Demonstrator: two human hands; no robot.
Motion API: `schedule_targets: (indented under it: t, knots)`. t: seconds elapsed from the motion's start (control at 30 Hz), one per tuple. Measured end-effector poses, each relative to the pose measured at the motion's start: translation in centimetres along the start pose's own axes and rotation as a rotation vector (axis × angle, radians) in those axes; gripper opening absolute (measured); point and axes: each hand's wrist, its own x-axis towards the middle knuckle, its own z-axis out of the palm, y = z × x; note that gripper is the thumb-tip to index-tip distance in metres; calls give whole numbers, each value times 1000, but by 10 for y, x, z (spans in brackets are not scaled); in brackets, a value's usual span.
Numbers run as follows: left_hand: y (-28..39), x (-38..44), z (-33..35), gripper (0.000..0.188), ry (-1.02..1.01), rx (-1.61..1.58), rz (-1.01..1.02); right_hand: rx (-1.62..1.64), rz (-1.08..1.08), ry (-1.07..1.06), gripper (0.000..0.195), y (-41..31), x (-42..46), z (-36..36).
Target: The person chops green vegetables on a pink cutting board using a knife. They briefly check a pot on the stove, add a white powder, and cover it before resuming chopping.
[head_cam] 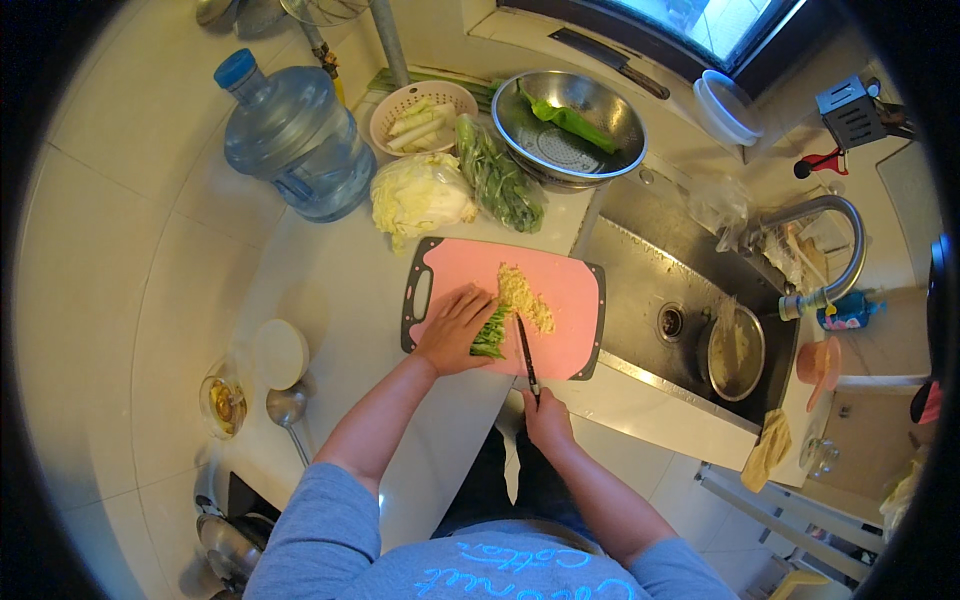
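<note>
On a pink cutting board with dark edges [559,356], my left hand [457,330] lies over a bunch of cut green vegetable [491,335], with the fingers pressed close together on it. My right hand [547,420] grips the handle of a kitchen knife [526,349]. The blade points away from me over the board, just right of the greens. A heap of finely chopped pale yellow bits [523,300] lies beyond the blade and the left fingertips. Part of the greens is hidden under my left hand.
A napa cabbage [420,193], bagged greens [501,180], a colander of pale stalks [397,146] and a steel bowl [570,165] stand behind the board. The sink [637,300] is at right, holding a pan [736,352]. A water jug [300,142] is back left, a ladle [287,407] left; a cleaver [600,54] lies on the sill.
</note>
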Motion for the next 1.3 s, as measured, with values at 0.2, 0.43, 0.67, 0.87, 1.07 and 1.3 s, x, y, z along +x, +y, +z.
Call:
schedule_targets:
  t: [0.2, 0.43, 0.67, 0.87, 1.07, 1.3]
  knots:
    - [4, 0, -3, 88, 15, 16, -13, -61, 43, -50, 44, -6, 8, 5]
    - [6, -5, -8, 88, 28, -23, -56, 7, 6, -6, 41, -17, 9, 8]
    - [9, -3, 0, 88, 104, -136, -60, 8, 9, 18, 40, -18, 11, 9]
    - [6, 0, 4, 86, 135, -58, -2, -2, -43, 34, 39, -19, 12, 14]
    - [8, 2, 14, 81, 171, 25, -30, 139, -46, 41, 37, 21, 12, 22]
    - [16, 5, 27, 81, 329, 107, -200, 246, 8, 53, 36, 34, 6, 1]
